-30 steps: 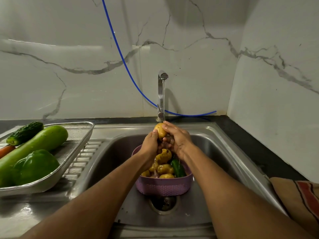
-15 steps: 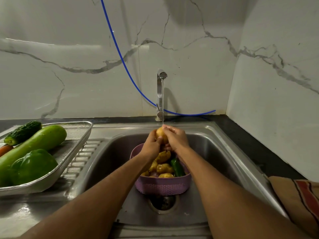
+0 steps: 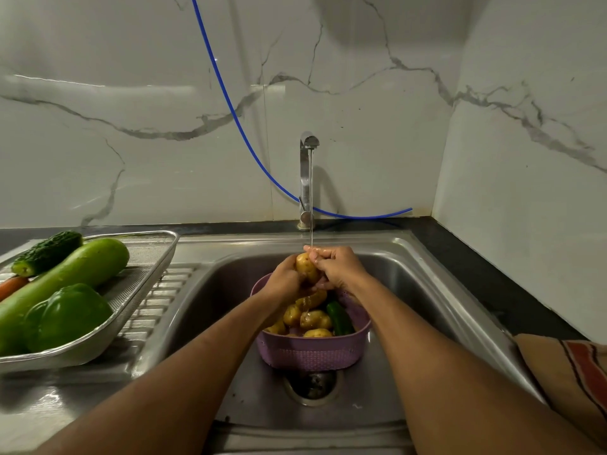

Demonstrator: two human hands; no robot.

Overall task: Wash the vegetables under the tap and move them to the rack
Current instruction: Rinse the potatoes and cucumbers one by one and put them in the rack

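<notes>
Two hands meet under the thin stream from the steel tap (image 3: 308, 178): the left hand (image 3: 285, 280) and right hand (image 3: 338, 267) both curl round one knobbly yellow potato (image 3: 307, 267), held above the sink (image 3: 427, 290). Below them sits a purple woven-look plastic basket (image 3: 312, 353) holding about five more wet potatoes (image 3: 315, 318) and one dark green vegetable (image 3: 340, 318). On the ribbed drainboard to the left, a shallow metal mesh rack (image 3: 138, 287) carries one glossy green pepper (image 3: 69, 315), one long smooth pale-green gourd (image 3: 75, 274), one bumpy dark cucumber (image 3: 47, 252) and one carrot tip (image 3: 11, 285). A striped cloth (image 3: 571, 372) lies on the bench at right.
</notes>
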